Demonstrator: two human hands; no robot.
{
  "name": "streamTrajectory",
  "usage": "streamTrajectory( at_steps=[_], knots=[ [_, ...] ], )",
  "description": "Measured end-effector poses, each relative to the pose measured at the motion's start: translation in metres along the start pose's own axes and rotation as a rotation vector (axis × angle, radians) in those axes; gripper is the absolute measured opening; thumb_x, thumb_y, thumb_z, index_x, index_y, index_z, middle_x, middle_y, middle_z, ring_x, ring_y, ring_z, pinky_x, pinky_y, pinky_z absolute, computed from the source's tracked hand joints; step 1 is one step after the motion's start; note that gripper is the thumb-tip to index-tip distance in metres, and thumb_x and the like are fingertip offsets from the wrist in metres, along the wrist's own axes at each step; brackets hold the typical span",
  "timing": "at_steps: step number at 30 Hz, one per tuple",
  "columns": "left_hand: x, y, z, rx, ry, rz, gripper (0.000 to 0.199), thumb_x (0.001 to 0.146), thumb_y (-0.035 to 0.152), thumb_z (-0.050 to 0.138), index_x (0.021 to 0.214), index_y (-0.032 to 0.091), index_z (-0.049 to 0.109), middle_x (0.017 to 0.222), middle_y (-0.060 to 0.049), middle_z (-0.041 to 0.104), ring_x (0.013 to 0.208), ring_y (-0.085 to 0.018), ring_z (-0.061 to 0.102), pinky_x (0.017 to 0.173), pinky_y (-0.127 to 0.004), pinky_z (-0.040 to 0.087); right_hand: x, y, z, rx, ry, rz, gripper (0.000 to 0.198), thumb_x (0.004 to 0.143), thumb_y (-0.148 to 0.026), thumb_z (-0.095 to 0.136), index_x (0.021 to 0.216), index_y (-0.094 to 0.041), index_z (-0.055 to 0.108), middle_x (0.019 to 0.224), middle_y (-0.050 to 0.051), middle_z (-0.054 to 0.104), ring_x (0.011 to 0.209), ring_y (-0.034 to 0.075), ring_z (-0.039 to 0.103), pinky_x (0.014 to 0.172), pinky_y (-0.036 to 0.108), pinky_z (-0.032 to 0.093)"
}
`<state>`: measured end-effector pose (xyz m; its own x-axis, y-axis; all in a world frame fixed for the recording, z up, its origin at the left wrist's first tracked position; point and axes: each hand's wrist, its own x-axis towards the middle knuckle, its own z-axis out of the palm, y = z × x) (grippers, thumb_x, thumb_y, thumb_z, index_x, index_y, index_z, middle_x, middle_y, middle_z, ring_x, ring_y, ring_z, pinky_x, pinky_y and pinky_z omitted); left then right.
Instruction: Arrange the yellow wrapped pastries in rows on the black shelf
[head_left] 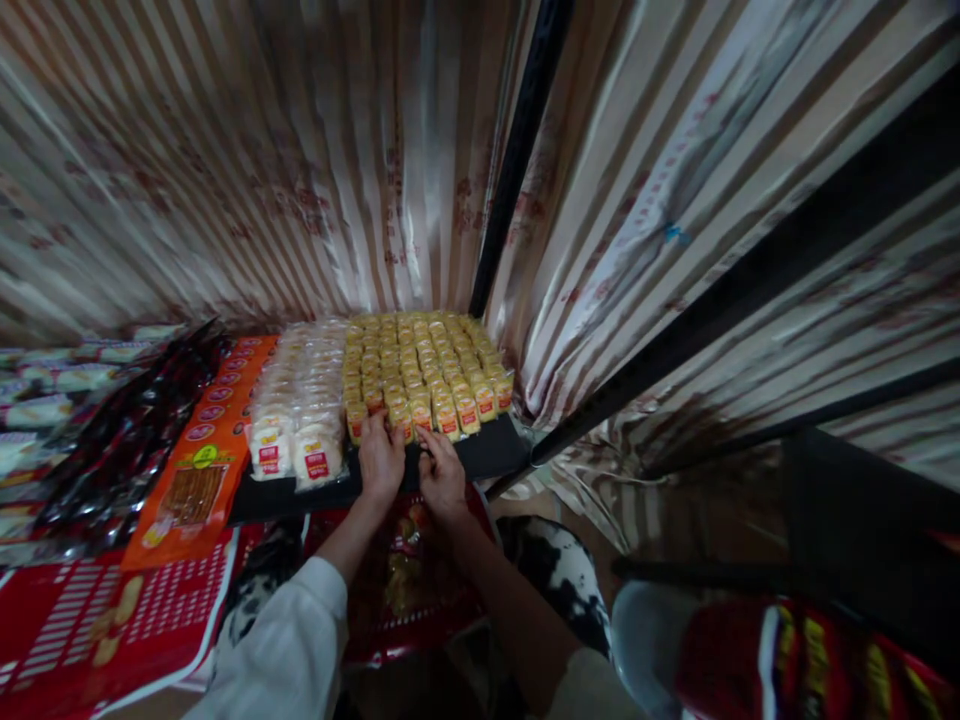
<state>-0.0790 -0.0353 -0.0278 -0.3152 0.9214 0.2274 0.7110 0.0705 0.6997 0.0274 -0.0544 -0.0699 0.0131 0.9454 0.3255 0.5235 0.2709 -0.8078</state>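
Small yellow snack packets (pixel 420 360) with red labels stand in tight rows on a dark shelf (pixel 484 450). At the front row, my left hand (pixel 381 458) has its fingers closed around a packet at the left side; the fingers partly cover it. My right hand (pixel 442 478) is just beside it, index finger stretched towards the front packets and the other fingers loosely bent, with nothing seen in them. To the left of the yellow rows stand two rows of clear-wrapped white snack packets (pixel 316 455), also with red labels.
Left of the shelf lie an orange snack bag (pixel 191 480), dark shiny packages (pixel 127 440) and pale wrapped packets (pixel 45 410). A red printed bag (pixel 112 620) is nearer me. Black metal bars (pixel 517 170) and striped curtains (pixel 337 160) enclose the space. Red packages (pixel 735 660) sit lower right.
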Motion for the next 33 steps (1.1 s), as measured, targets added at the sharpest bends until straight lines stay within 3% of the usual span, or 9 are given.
streamTrajectory(
  at_steps=[14,19,27,33],
  knots=[
    [-0.005,0.0,0.005,0.086,-0.021,0.04,0.039,0.085,0.028,0.041,0.119,0.011,0.046,0.106,-0.014,0.055,0.094,-0.023,0.057,0.081,-0.035,0.048,-0.001,-0.003,0.004,-0.057,-0.01,0.033,0.05,0.073,-0.011,0.041,0.122,-0.017,0.05,0.117,0.009,0.053,0.113,0.02,0.046,0.1,0.035,0.038],
    [-0.006,-0.001,0.003,0.155,-0.052,0.039,0.04,0.086,0.029,0.039,0.121,0.01,0.047,0.109,-0.015,0.055,0.093,-0.023,0.059,0.079,-0.035,0.049,-0.003,-0.002,0.005,-0.045,-0.013,-0.011,0.052,0.073,-0.01,0.041,0.124,-0.019,0.048,0.118,0.008,0.053,0.113,0.02,0.047,0.101,0.035,0.038],
    [-0.009,0.005,-0.006,0.2,-0.072,0.031,0.047,0.086,0.03,0.043,0.127,0.009,0.043,0.113,-0.016,0.053,0.096,-0.023,0.059,0.08,-0.032,0.048,-0.007,-0.003,-0.004,0.029,0.048,-0.16,0.043,0.076,-0.01,0.037,0.113,-0.017,0.058,0.11,0.009,0.058,0.108,0.019,0.05,0.097,0.036,0.041],
    [-0.022,0.014,-0.021,0.128,-0.022,0.059,0.043,0.087,0.029,0.038,0.126,0.009,0.045,0.115,-0.016,0.053,0.095,-0.022,0.058,0.081,-0.033,0.048,-0.034,-0.009,-0.013,0.031,0.029,-0.199,0.036,0.078,-0.011,0.039,0.108,-0.018,0.058,0.102,0.009,0.06,0.098,0.018,0.055,0.09,0.034,0.045]
  ],
)
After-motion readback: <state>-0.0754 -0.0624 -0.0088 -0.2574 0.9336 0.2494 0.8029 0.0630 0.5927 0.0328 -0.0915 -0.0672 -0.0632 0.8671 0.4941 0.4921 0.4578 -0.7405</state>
